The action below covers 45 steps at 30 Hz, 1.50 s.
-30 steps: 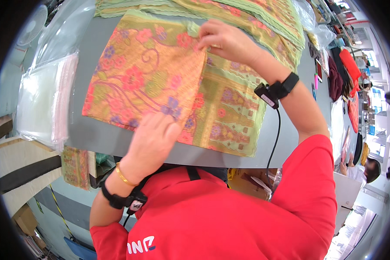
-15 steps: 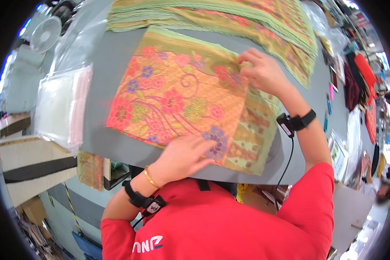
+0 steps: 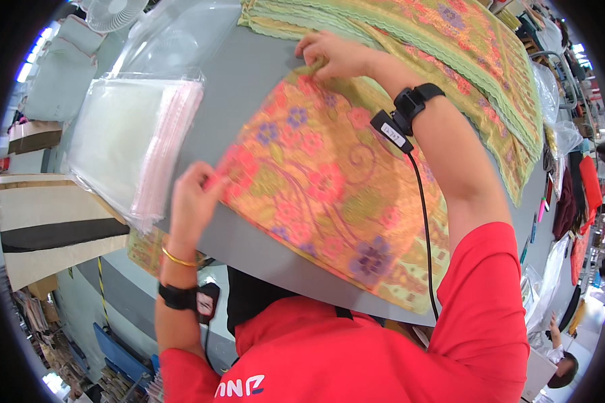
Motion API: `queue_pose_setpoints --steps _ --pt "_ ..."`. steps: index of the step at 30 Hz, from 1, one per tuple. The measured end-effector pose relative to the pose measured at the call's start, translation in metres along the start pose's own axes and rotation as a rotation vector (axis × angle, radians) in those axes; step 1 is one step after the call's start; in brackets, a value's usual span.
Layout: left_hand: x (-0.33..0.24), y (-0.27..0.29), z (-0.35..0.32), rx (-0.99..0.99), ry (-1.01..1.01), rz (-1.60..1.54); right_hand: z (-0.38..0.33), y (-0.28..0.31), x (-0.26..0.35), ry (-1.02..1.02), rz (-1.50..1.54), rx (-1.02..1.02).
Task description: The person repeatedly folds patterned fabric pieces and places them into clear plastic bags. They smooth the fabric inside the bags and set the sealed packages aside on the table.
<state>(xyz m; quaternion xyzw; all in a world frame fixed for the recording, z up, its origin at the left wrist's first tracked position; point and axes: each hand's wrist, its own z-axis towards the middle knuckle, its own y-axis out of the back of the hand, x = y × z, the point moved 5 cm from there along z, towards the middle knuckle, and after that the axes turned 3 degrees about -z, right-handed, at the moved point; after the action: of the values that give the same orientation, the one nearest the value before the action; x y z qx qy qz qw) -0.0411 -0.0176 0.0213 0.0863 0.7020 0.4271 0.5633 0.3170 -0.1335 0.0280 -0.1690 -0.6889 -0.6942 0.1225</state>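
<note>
In front of me a folded floral cloth (image 3: 326, 185), orange with red, pink and purple flowers, lies on the grey table (image 3: 212, 245). A greenish, patterned part of it shows along its right side. My left hand (image 3: 196, 201) is closed on the cloth's left corner, fingers pinched together. At the far left corner my right hand (image 3: 331, 55) pinches the cloth's olive-green edge, its arm reaching across above the cloth. Beyond, at the back right, lies a pile of similar cloths (image 3: 450, 60) with scalloped pale green edges.
A stack of clear plastic bags (image 3: 138, 138) with pinkish edges stands left of the cloth. More clear plastic (image 3: 175, 40) lies behind it. Pens (image 3: 541, 210) and dark and red fabrics (image 3: 587, 191) are along the right. A white fan (image 3: 114, 12) stands at the far left.
My left hand has gone from lying on the cloth's near edge to pinching its left corner. My right hand has moved left, from the far right corner to the far left one.
</note>
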Motion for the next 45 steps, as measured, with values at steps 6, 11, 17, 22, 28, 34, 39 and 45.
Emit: queue_pose_setpoints --steps 6,11,17,22,28,34,39,45 --pt "-0.014 0.078 0.041 -0.191 0.0 -0.25 -0.027 0.053 0.019 -0.16 0.323 -0.255" --pt "-0.1 0.093 -0.023 -0.25 -0.475 0.077 -0.132 0.086 0.082 0.066 0.071 -0.398" --pt "-0.124 -0.011 -0.139 0.075 -0.657 0.268 -0.249 0.019 0.125 0.089 -0.174 -0.399" --pt "-0.101 -0.058 -0.181 0.142 -0.681 0.275 -0.3 -0.039 0.141 -0.053 -0.045 -0.183" --pt "-0.084 -0.059 -0.184 0.118 -0.715 0.304 -0.317 -0.041 0.154 0.036 -0.122 -0.265" --pt "-0.092 -0.011 -0.169 0.34 -0.559 0.034 -0.341 -0.043 0.212 -0.037 0.066 0.042" --pt "-0.123 0.048 -0.114 0.567 -0.07 -0.306 -0.388 -0.001 0.232 -0.341 0.645 0.261" --pt "-0.12 -0.024 0.017 0.857 -0.078 -0.368 -0.4 0.004 0.156 -0.774 0.901 0.278"
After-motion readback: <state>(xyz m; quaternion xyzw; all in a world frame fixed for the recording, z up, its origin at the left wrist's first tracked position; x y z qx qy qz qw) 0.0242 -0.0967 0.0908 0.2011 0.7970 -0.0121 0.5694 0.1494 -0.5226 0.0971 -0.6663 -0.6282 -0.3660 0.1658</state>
